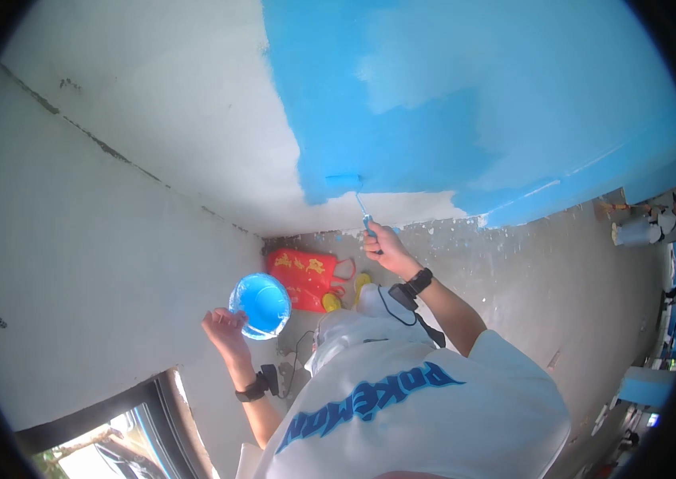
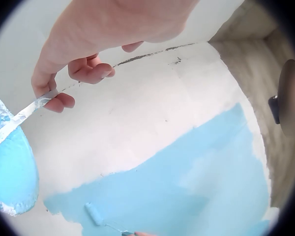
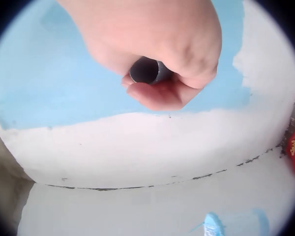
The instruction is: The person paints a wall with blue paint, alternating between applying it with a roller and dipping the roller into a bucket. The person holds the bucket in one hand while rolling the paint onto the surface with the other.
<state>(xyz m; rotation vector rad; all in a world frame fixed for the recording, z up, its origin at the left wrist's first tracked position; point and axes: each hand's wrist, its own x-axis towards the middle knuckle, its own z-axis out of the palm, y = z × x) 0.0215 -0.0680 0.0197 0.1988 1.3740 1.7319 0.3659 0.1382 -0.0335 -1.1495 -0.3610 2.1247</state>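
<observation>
blue paint roller (image 1: 343,181) on wall, right hand (image 1: 383,242) gripping its handle, left hand (image 1: 225,327) apparently pinching bucket (image 1: 260,306) handle

The left hand (image 2: 88,44) pinches the paint-smeared handle (image 2: 19,118) of a bucket (image 2: 10,172) of blue paint at the frame's left edge. Beyond, a roller (image 2: 93,214) lies against the blue-painted patch (image 2: 187,187) on the white wall (image 2: 152,98).

The roller (image 1: 343,181) lay against the wall (image 1: 194,120), above the right hand (image 1: 382,243) that held its handle. The bucket (image 1: 260,306) hung left of it, at the left hand (image 1: 225,327). A bag (image 1: 306,278) lay on the floor (image 1: 561,271) between both hands.
</observation>
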